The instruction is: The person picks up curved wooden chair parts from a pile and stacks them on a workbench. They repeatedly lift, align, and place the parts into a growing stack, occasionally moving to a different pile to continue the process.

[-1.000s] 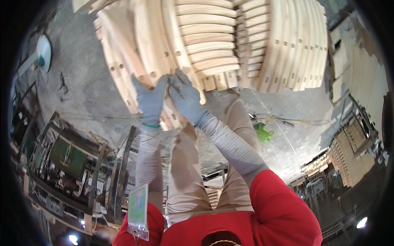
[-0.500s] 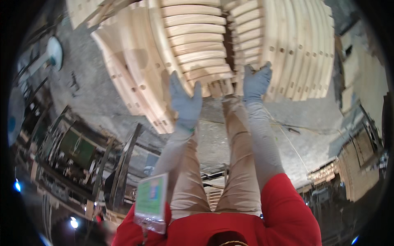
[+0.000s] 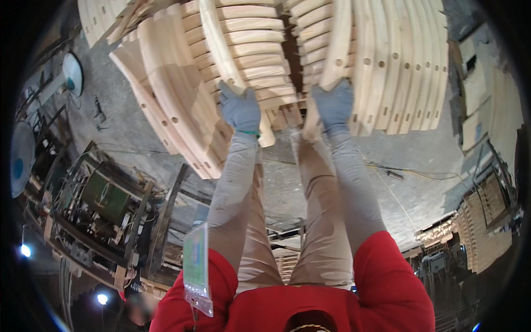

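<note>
In grey gloves, both my hands work at a stack of pale curved wooden slats. My left hand (image 3: 240, 110) is closed around the lower part of a long curved wooden slat (image 3: 217, 41), whose end sticks out below the glove. Another curved slat (image 3: 338, 50), with a hole near its lower part, is gripped by my right hand (image 3: 333, 105). Between and under these two lie rows of crosswise slats (image 3: 257, 50), split by a dark gap. The fingers of both hands are partly hidden behind the gloves' backs.
Long drilled slats stand in a group at the right (image 3: 406, 72) and another at the left (image 3: 171, 94). A pedestal fan (image 3: 72, 74) and a green machine (image 3: 105, 199) are on the left. A cable (image 3: 420, 176) crosses the concrete floor; more stacked wood (image 3: 484, 221) stands far right.
My left hand has gone from spread fingers to a grip on a slat, which now lies apart from the left group. My right hand has shifted left with a slat from the right group.
</note>
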